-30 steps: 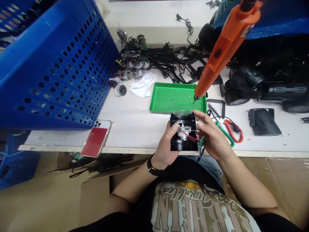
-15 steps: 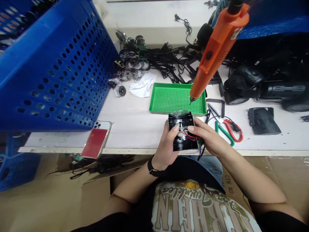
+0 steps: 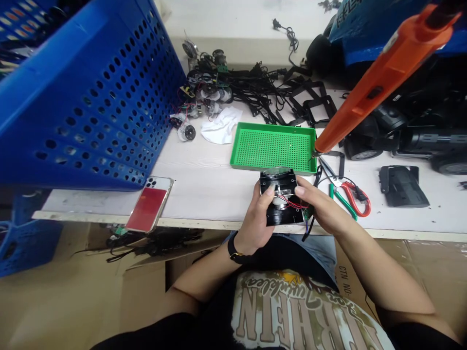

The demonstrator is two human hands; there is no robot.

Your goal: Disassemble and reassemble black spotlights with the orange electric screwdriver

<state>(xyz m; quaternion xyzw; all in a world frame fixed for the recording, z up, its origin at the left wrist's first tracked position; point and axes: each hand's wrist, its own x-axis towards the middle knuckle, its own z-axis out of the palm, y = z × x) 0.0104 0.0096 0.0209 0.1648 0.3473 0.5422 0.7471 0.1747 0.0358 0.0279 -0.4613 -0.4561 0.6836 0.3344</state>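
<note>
Swung off to the right since the earlier frame: orange electric screwdriver [image 3: 379,95], tip now just beside the near right corner of the green perforated tray [image 3: 234,146]. From the head view, black square housing [image 3: 280,199] over the front edge of the white surface [image 3: 197,199], long axis pointing away from the body, round lens toward the tray. Left hand [image 3: 257,218] and right hand [image 3: 321,206] clamped on its sides, right hand nearer the red wires [image 3: 294,204]. Open room leftward toward the red-cased phone [image 3: 148,204]; to the right, just beside the right hand, green-and-red-handled pliers [image 3: 346,201].
</note>
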